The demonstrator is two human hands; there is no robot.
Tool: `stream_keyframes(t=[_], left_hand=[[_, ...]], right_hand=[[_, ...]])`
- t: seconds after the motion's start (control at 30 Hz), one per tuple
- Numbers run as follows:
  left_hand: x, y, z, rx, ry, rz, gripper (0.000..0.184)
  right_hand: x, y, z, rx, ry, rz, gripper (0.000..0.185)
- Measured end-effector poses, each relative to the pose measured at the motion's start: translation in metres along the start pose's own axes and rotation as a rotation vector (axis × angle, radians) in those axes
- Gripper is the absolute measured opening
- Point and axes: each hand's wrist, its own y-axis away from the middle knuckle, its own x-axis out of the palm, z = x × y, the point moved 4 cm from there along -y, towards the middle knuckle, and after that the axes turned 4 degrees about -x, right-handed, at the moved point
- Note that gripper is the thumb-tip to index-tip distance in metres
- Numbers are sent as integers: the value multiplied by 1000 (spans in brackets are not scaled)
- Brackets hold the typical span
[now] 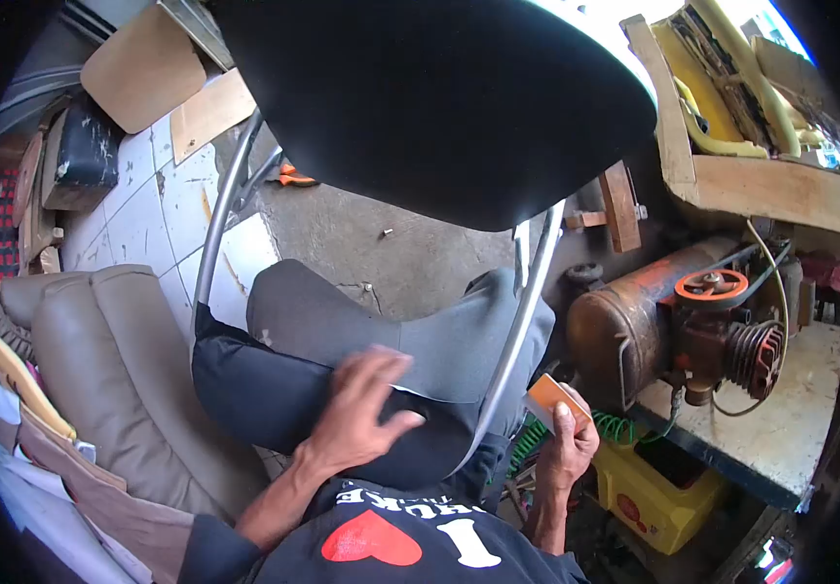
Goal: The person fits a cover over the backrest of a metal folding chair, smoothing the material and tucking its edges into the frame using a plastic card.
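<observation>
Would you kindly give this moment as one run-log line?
left hand: open, over chair | right hand: holding orange piece | compressor: at right

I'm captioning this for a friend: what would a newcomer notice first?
Most likely the metal-framed chair's large black panel, filling the top centre. Next, the rusty air compressor with an orange-rimmed wheel at right. Lower right of centre, the right hand grips a small orange rectangular piece.

Printed on the black shirt (288,557): a red heart (373,537), and right of the heart a white "I" (468,543). Above the heart, seemingly reads "HUKE" in white letters (410,506), partly lost in folds. Well right of the heart, on the yellow crate (678,508), bears a round red label (631,507), illegible.
</observation>
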Motion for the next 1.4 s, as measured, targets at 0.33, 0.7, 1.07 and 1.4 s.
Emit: stream_keyframes(t=[0.33,0.7,1.07,1.4], left_hand=[[39,24,6,412,4,-99,23],[62,-43,40,-175,311,489,14],[82,-60,52,-240,258,620,32],[114,-54,64,-114,188,488,34]], right_hand=[[2,48,7,38,201,498,31],[63,71,-9,-460,704,591,17],[85,89,5,-699,1063,675,38],[94,75,-1,-508,1216,728,46]])
